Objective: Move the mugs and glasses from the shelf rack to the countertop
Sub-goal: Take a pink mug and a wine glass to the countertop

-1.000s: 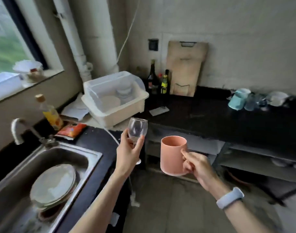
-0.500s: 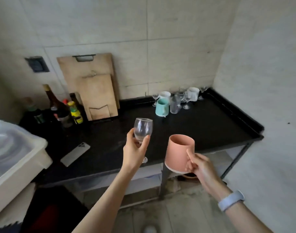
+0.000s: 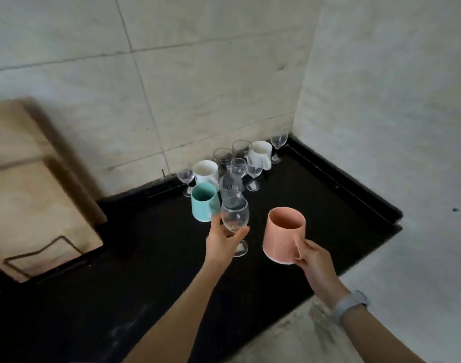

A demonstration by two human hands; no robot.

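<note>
My left hand grips a clear wine glass by the lower bowl and stem, upright above the black countertop. My right hand holds a pink mug by its handle, upright, just right of the glass. Behind them, in the back corner, stand a teal mug, two white mugs and several clear glasses. The shelf rack is out of view.
Wooden cutting boards lean against the tiled wall at the left. A side wall closes the counter on the right, with a raised rim along it. Floor shows below the counter's front edge at lower right.
The view has closed in on the counter's back right corner. Both hands, still holding the glass and the pink mug, are now over the countertop, near the group of mugs and glasses.
</note>
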